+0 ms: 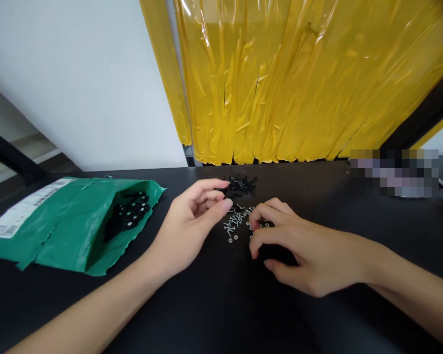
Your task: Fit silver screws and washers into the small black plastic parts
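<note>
Beside the pile of small silver screws (235,222), my left hand (192,221) has its fingers curled and the thumb tip a little apart from them. I see nothing held in it. Just behind its fingertips lies a heap of small black parts (241,185), too small to make out. My right hand (299,246) arches over the right side of the screws, fingers bent and thumb apart, with no object visible in its grasp. Some silver washers (230,240) lie in front of the screws. More small ring-like pieces are partly hidden under the right fingers.
A torn green plastic mailer bag (70,221) lies at the left, its mouth showing black parts with silver rings (135,211). Yellow plastic strips (262,88) hang behind the black table (206,305). A pixelated patch covers something at the back right. Black frame posts stand on both sides.
</note>
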Demonstrator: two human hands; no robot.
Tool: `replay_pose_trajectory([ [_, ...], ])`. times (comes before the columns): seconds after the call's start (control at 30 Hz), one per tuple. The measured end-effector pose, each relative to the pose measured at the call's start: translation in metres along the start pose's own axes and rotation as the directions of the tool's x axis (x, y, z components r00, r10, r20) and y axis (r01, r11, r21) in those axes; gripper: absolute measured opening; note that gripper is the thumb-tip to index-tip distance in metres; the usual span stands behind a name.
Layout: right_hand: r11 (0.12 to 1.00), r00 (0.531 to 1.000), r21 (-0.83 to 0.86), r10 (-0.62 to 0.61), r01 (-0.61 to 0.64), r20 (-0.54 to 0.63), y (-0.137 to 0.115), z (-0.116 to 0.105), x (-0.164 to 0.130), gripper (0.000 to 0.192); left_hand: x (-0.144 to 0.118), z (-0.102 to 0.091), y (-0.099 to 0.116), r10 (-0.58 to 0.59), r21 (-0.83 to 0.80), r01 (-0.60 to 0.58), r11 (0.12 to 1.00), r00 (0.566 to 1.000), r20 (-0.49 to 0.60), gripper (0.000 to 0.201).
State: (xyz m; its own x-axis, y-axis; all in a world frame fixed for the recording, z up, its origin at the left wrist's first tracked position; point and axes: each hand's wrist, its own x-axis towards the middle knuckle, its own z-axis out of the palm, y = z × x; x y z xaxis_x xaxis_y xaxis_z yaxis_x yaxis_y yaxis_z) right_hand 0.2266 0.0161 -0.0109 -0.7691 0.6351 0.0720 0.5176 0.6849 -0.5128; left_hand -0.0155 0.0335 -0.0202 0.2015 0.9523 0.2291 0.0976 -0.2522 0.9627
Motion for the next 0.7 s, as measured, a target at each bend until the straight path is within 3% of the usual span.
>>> replay_pose_trajectory([
  [0.1,1.0,1.0,-0.02,0.013,-0.013,0.014,0.001,0.0,0.0,0.016,0.001,-0.001,-0.001,-0.15,-0.248,0.174,0.953,0.982,0.113,0.029],
  [0.23,1.0,0.999,-0.008,0.012,-0.012,0.035,0.001,-0.002,-0.001,0.009,0.001,0.0,0.002,-0.238,-0.353,0.295,0.888,0.951,0.197,0.02],
  [0.47,0.993,1.0,0.116,-0.009,0.011,-0.022,0.008,-0.003,0.001,0.004,0.001,0.0,0.003,-0.27,-0.374,0.338,0.864,0.937,0.223,0.016],
  [0.7,0.926,0.966,0.377,0.111,-0.015,-0.234,0.011,0.002,0.007,0.018,0.0,0.0,0.003,-0.264,-0.264,0.307,0.915,0.947,0.183,0.019],
])
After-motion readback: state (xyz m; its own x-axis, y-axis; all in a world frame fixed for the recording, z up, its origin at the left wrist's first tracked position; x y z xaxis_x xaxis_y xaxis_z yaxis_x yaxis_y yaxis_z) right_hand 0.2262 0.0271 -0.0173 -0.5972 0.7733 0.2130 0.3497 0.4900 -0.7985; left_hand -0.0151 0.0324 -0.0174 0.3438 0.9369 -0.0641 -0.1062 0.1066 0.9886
